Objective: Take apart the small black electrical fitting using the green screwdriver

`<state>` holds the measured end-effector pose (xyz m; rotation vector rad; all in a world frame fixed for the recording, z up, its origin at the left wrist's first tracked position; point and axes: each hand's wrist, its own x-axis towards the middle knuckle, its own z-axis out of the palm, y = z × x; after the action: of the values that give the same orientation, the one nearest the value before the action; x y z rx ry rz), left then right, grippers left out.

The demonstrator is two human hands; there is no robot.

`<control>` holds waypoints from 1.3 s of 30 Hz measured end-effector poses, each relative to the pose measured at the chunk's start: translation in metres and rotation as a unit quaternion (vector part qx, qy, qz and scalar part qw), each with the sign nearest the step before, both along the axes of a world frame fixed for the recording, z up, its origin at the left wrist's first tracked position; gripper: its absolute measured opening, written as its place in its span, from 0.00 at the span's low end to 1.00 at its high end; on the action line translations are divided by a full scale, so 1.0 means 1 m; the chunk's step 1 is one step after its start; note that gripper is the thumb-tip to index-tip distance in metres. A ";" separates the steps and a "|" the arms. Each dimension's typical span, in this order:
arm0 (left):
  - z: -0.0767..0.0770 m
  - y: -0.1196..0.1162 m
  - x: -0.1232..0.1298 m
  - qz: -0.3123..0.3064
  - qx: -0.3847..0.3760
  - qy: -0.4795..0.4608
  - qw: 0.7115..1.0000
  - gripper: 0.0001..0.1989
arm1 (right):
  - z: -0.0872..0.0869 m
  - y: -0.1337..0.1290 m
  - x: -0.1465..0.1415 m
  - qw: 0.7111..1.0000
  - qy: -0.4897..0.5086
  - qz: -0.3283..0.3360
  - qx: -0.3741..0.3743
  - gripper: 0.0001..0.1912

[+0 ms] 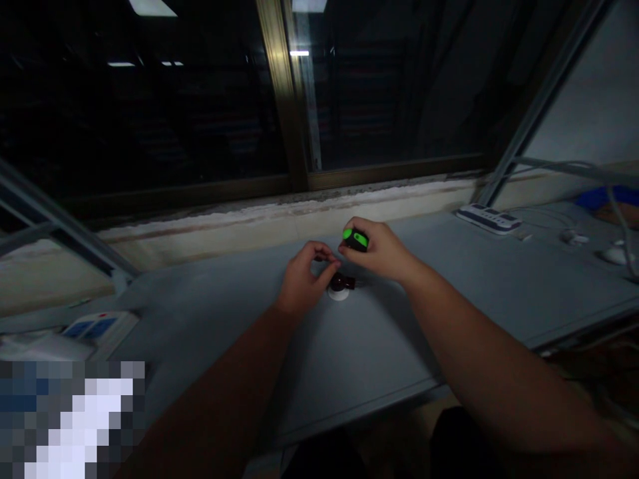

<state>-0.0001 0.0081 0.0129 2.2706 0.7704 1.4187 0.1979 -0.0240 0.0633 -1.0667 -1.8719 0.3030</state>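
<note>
Right hand (382, 251) closes around a green-and-black object (355, 239) at centre frame. Left hand (302, 279) pinches its fingertips (327, 261) together, holding something or nothing, too dark to tell, just above a dark fitting (342, 282) on a white disc (338, 294) on the grey desk (399, 346); the green-and-black object is not on it yet.

L hand (304, 279) up w/ thumb & fingertips pinched together, R hand (379, 249) curled closed just beside it, approx. level. L forearm (214, 416) & R forearm (489, 359) angle in from lower corners, wrists bent slightly.
</note>
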 end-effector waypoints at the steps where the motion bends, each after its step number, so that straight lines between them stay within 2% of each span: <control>1: 0.000 0.000 0.000 -0.001 0.002 -0.003 1.000 0.11 | -0.001 0.000 -0.001 1.000 -0.008 0.008 -0.009 0.07; 8: 0.001 -0.001 -0.001 0.009 0.031 0.001 0.999 0.12 | -0.003 -0.001 -0.004 0.998 -0.032 0.023 -0.052 0.07; 14: 0.003 -0.003 0.000 0.022 0.052 0.001 0.998 0.12 | -0.005 0.001 -0.004 0.998 -0.030 0.021 -0.050 0.08; 32: 0.004 -0.004 -0.001 0.018 0.066 0.003 0.998 0.10 | -0.004 0.000 -0.004 0.998 -0.013 0.034 -0.059 0.09; 39: 0.003 -0.003 -0.001 0.014 0.048 0.018 0.999 0.11 | -0.004 -0.001 -0.004 0.997 -0.023 0.036 -0.069 0.08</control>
<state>-0.0014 0.0053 0.0158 2.3726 0.7627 1.4601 0.1942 -0.0246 0.0596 -1.1080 -1.9572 0.4591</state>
